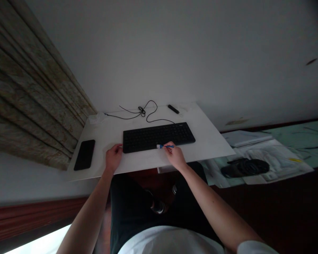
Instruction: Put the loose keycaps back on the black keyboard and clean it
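A black keyboard (148, 135) lies on the white desk, its long side slanting slightly up to the right. At its lower left corner, my left hand (113, 157) has curled fingers, with the fingertips against the keyboard's short edge. My right hand (174, 155) pinches a small brush (162, 146) with a blue handle and a white head. The white head points left, over the keyboard's front rows near the middle. Whether the bristles touch the keys is too small to tell.
A black phone (84, 155) lies at the desk's left. Behind the keyboard are its bundled cable (141, 111) and a small black stick-shaped object (173, 109). Clear plastic (96, 118) sits at the back left corner. A coiled black item (245, 167) rests on a lower surface at the right.
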### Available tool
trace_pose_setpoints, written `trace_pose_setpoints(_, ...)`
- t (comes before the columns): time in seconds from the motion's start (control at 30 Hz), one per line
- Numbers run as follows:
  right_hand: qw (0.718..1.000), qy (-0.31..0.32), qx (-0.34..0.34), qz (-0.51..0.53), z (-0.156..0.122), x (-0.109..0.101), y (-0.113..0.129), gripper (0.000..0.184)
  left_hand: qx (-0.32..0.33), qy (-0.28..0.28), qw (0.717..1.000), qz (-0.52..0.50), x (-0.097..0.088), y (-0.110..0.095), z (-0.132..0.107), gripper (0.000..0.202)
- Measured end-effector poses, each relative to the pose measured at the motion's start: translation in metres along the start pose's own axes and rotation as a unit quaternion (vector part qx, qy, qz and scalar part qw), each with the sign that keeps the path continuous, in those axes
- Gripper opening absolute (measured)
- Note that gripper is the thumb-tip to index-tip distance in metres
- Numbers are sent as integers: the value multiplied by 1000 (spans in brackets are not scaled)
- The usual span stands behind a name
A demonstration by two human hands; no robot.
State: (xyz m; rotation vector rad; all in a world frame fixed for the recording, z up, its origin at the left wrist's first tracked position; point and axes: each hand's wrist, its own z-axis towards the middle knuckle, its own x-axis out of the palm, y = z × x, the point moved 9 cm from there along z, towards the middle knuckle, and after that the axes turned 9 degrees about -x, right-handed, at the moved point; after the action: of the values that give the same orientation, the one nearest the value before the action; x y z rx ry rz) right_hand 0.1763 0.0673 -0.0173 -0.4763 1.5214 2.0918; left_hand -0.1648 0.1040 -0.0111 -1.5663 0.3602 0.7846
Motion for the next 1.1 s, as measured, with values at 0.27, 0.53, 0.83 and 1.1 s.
trace_pose_setpoints(0.27,998,-54,6,37,1,-16,5,24,-6,2,1000,8,1,0,0,35)
trace_pose_setpoints(0.53,990,99,-32,100,12,133,90,16,-16,3,1000,12,-1,-1,1,37)
trace_pose_setpoints(0.83,999,40,-20,-9,13,71,47,14,-12,3,1000,-7,0,4,2,36)
trace_pose_setpoints(1.1,995,-75,23,-64,2,-38,-5,21,-7,1,1000,3,1,2,1,35)
